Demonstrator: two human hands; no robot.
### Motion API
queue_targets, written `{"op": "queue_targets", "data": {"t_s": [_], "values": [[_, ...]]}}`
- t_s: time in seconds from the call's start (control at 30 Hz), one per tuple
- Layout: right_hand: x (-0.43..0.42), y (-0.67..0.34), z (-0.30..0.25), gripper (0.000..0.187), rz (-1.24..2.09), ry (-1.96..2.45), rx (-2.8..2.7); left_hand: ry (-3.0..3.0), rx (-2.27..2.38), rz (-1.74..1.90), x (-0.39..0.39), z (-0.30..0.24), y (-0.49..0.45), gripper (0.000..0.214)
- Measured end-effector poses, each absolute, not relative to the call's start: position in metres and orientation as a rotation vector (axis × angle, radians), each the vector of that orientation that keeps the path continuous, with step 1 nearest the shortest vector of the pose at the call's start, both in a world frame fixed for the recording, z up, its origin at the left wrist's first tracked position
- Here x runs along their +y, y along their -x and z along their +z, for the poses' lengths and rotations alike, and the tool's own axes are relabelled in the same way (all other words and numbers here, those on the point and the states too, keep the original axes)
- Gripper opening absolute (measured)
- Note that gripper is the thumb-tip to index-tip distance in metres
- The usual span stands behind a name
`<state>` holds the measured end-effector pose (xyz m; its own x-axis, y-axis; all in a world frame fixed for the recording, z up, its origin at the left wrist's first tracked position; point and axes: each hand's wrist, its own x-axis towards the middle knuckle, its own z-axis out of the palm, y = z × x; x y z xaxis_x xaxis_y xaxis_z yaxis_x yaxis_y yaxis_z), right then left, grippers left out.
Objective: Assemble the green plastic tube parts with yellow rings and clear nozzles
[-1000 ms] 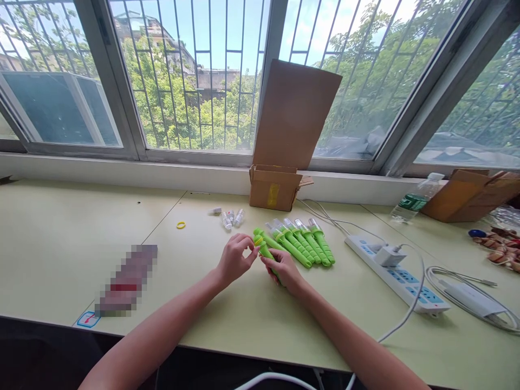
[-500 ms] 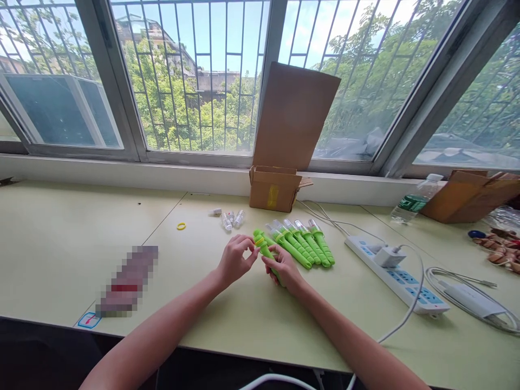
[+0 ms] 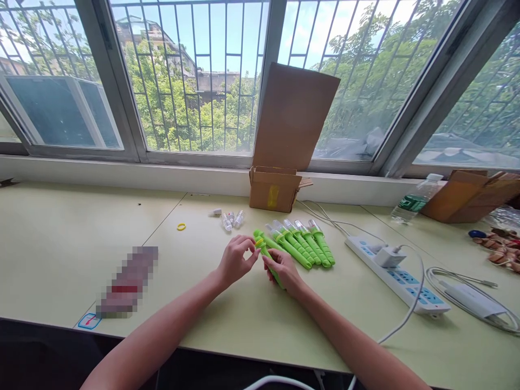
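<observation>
My right hand point(image 3: 282, 266) is closed round a green plastic handle point(image 3: 264, 252) with a ribbed, threaded-looking end, held tilted above the table. Round its neck sits a yellow ring point(image 3: 259, 243), which the pinched thumb and forefinger of my left hand point(image 3: 238, 259) touch from the left. Just behind lies another green handle point(image 3: 273, 241) with a bare ribbed end. Beside it, several green handles with clear caps point(image 3: 320, 245) lie in a row. Loose clear caps point(image 3: 239, 219) lie further back, and a second yellow ring point(image 3: 181, 227) rests on the table to the left.
A cardboard box point(image 3: 270, 189) with its flap up stands by the window. On the right are a white power strip point(image 3: 400, 276), a coiled cable with an adapter point(image 3: 473, 298), a water bottle point(image 3: 416, 199) and another box point(image 3: 461, 197). A blurred item point(image 3: 130, 281) lies left.
The green handle has tipped down slightly in my right hand, uncovering more of the handle behind it. My left fingers stay at the yellow ring.
</observation>
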<state>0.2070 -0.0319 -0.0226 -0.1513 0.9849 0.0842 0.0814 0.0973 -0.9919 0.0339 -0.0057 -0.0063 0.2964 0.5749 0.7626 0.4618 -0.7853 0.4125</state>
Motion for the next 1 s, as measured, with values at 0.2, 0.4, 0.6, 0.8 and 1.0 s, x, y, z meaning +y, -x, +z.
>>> {"op": "queue_targets", "data": {"t_s": [0.2, 0.4, 0.6, 0.8, 1.0], "values": [[-0.0326, -0.2071, -0.0226, 0.037, 1.222, 1.149, -1.462, -2.437, 0.960, 1.507, -0.0052, -0.0063, -0.0346, 0.016], [-0.0330, -0.2084, -0.0226, 0.035, 1.243, 1.094, -1.457, -2.428, 0.962, 1.510, -0.0052, -0.0052, -0.0344, 0.017], [-0.0315, -0.2066, -0.0232, 0.039, 1.208, 1.107, -1.477, -2.425, 0.982, 1.509, -0.0046, -0.0058, -0.0332, 0.017], [-0.0304, -0.2042, -0.0279, 0.040, 1.126, 1.157, -1.546, -2.402, 1.003, 1.526, -0.0039, -0.0060, -0.0313, 0.017], [-0.0301, -0.2041, -0.0283, 0.040, 1.165, 1.175, -1.485, -2.407, 0.986, 1.513, -0.0042, -0.0061, -0.0323, 0.017]]}}
